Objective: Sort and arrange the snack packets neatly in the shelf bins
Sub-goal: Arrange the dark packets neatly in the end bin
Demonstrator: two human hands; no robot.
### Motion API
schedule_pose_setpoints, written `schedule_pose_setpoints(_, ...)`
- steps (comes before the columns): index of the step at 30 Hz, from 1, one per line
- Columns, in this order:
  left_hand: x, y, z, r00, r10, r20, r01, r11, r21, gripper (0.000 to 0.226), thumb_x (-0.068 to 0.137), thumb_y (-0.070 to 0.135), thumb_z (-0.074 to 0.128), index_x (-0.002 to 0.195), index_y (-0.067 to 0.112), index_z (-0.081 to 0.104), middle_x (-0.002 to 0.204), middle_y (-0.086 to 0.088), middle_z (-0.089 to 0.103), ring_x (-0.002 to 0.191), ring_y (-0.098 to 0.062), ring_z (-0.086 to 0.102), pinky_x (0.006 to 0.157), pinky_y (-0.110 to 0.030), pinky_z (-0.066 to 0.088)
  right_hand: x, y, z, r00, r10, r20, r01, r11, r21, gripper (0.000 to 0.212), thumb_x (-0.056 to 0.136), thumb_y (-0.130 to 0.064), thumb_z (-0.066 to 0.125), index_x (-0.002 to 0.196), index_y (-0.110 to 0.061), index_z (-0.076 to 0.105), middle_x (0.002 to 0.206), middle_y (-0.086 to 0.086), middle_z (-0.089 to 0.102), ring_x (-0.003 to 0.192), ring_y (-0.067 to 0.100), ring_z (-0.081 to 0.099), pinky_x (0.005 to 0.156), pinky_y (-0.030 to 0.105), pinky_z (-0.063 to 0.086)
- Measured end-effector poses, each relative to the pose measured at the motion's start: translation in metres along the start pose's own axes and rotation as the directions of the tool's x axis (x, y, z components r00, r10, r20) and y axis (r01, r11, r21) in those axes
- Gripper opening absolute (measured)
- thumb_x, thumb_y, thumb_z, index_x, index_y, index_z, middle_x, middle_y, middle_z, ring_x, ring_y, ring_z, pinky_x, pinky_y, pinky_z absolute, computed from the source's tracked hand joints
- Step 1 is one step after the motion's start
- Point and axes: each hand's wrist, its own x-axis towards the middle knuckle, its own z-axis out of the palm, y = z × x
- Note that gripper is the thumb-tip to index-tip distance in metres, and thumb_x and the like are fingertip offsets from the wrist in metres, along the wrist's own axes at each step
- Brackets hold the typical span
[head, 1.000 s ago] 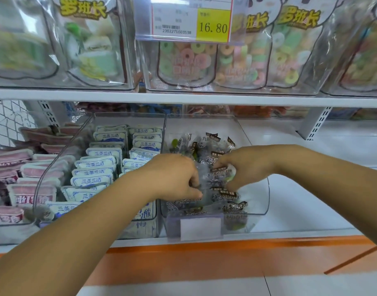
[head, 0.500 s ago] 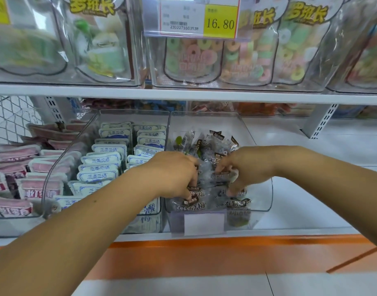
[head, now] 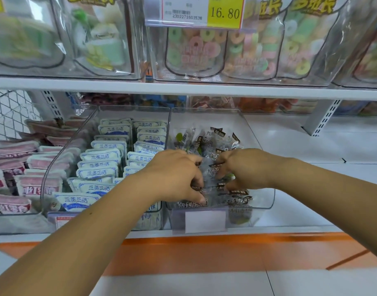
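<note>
Now left hand (head: pixel 174 174), right hand (head: pixel 245 169) grip dark packets (head: pixel 218 138) in bin (head: pixel 265 199).

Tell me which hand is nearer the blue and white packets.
Left. The left hand sits right beside the blue and white packets; the right hand is farther over, in the dark packets.

Bright even light; glare on upper bins (head: pixel 102 39); edges blurred, bowed.

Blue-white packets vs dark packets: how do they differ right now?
Blue-white packets stand in neat rows; dark packets lie jumbled. Blue-white packets are opaque; dark packets are clear film with dark labels. Left hand and right hand both grip dark packets; no blue-white packets are held. Shared: both sit in clear bins, side by side on one shelf.
</note>
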Motion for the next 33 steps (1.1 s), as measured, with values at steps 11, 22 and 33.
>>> schedule_pose_setpoints(11,0.005,0.008,-0.007,0.997,-0.071,-0.036,0.066,0.990,-0.124,0.061,0.075,0.067,0.064,0.121,0.032,0.045,0.134,0.009,0.048,0.116,-0.015,0.045,0.092,-0.033,0.038,0.001,-0.003,0.007,0.985,-0.031,0.172,0.080,0.955,-0.286,0.033,0.092,-0.016,0.047,0.124,-0.019,0.055,0.120,0.003,0.052,0.109,0.023,0.046,0.091,0.038,0.047)
schedule_pose_setpoints(22,0.042,0.023,0.021,0.992,-0.088,-0.094,0.065,0.971,-0.230,0.044,0.101,0.046,0.031,0.138,0.026,0.047,0.142,-0.001,0.042,0.127,-0.020,0.034,0.104,-0.043,0.033,-0.002,0.039,-0.044,0.970,0.230,-0.084,-0.203,0.946,0.252,0.025,0.094,-0.014,0.050,0.111,-0.023,0.066,0.116,0.001,0.065,0.104,0.018,0.059,0.085,0.023,0.043)
schedule_pose_setpoints(33,0.051,0.023,0.030,0.942,-0.166,-0.293,0.071,0.948,-0.311,0.032,0.101,0.042,0.039,0.120,0.035,0.063,0.158,-0.001,0.011,0.140,-0.026,0.019,0.111,-0.044,0.025,0.045,0.056,-0.036,0.947,0.319,-0.042,-0.299,0.920,0.251,0.018,0.085,-0.016,0.069,0.099,-0.010,0.059,0.103,0.008,0.061,0.095,0.024,0.058,0.076,0.032,0.047)
